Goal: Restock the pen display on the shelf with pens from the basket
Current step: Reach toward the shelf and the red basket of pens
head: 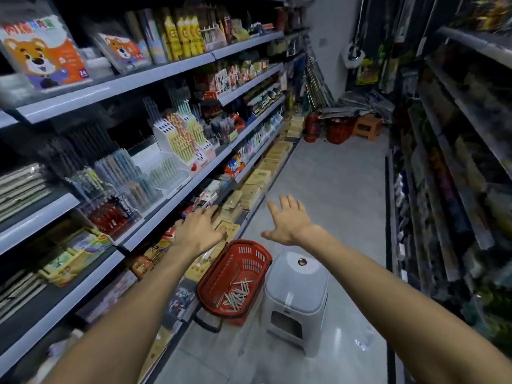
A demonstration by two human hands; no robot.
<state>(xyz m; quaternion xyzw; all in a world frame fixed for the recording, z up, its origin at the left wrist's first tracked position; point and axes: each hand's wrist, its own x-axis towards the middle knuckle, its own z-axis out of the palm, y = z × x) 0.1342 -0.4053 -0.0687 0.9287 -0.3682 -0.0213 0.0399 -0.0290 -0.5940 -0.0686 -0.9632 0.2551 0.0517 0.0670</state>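
Observation:
A red plastic basket (250, 254) stands on the floor by the left shelving, with several pale pens (237, 296) lying in its bottom. On the middle shelf a white tiered pen display (177, 135) holds rows of yellow-green pens and has empty holes at its upper left. My left hand (198, 230) reaches forward above the basket, fingers straight, holding nothing. My right hand (289, 220) is spread open in the air to the right of it, also holding nothing.
A grey plastic stool (296, 297) stands right of the basket. Clear boxes of pens (122, 189) sit left of the display. Stocked shelves line both sides of the narrow aisle; an orange stool (367, 127) and red items stand at the far end.

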